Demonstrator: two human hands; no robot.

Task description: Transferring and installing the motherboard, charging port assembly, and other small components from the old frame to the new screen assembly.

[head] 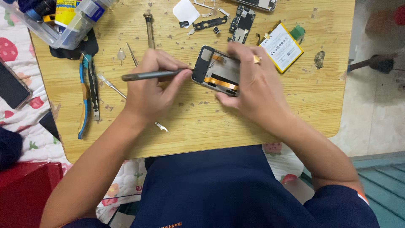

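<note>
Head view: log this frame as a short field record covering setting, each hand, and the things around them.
setting: small wooden table over the person's lap
left hand: grips a dark grey screwdriver, tip at the phone's edge
right hand: presses down on an opened phone frame, orange flex strip visible inside
left of hands: blue-handled pliers, tweezers
top of table: phone battery, circuit board, clear plastic box

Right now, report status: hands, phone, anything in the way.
Left hand grips a screwdriver, tip at the phone frame. Right hand steadies the frame. Battery lies apart.
</note>
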